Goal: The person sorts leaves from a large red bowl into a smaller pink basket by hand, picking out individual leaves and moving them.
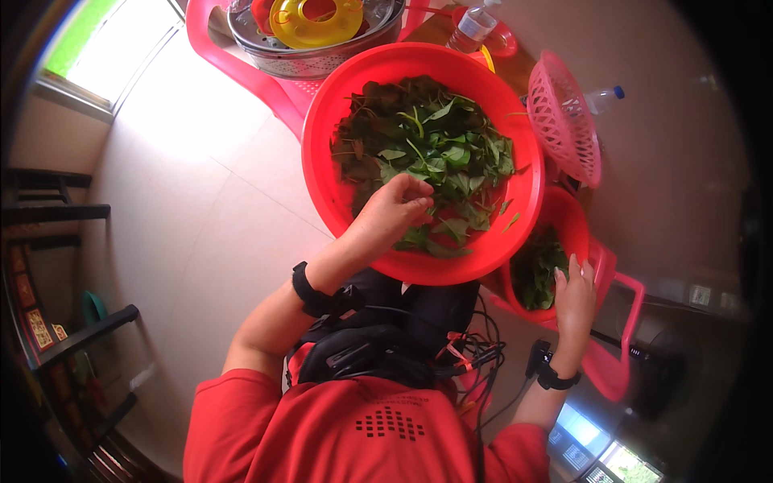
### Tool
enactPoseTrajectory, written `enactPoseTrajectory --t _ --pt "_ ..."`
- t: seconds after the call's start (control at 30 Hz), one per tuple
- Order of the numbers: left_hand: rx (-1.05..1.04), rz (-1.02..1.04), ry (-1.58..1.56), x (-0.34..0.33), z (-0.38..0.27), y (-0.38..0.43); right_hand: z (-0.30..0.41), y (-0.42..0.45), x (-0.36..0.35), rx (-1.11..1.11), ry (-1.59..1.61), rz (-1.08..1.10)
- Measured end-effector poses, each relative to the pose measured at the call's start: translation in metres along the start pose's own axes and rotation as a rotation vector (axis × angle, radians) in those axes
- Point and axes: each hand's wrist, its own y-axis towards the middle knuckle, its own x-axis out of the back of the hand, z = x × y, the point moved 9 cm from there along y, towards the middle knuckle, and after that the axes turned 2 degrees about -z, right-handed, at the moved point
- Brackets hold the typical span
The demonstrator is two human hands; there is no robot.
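A large red plastic basin in front of my lap holds a heap of green leaves on stems. Over its near part is my left hand, fingers curled towards the thumb; whether anything is pinched between them is hidden. Lower on the right stands a smaller red basin with more leafy greens inside. My right hand is at its right rim, fingers apart, with no leaf visible in it. A few loose leaf bits cling to the large basin's inner wall.
A pink lattice basket leans right of the large basin, near plastic bottles. Behind is a pink chair bearing a metal strainer and a yellow disc. Black cables hang beside my lap.
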Motion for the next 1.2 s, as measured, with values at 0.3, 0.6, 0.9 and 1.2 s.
enactPoseTrajectory --t 0.3,0.6,0.9,1.2 --pt "0.000 -0.024 -0.036 0.005 0.001 0.000 0.184 -0.003 -0.003 0.794 0.503 0.156" --pt "-0.019 -0.020 -0.041 0.004 0.001 0.002 0.204 0.020 -0.098 0.904 0.182 0.737" --pt "-0.129 0.045 0.137 -0.005 -0.007 0.000 0.176 0.048 -0.046 0.256 1.229 1.101" --pt "-0.506 0.074 0.669 -0.024 -0.027 -0.013 0.204 0.031 -0.028 0.192 1.481 1.228"
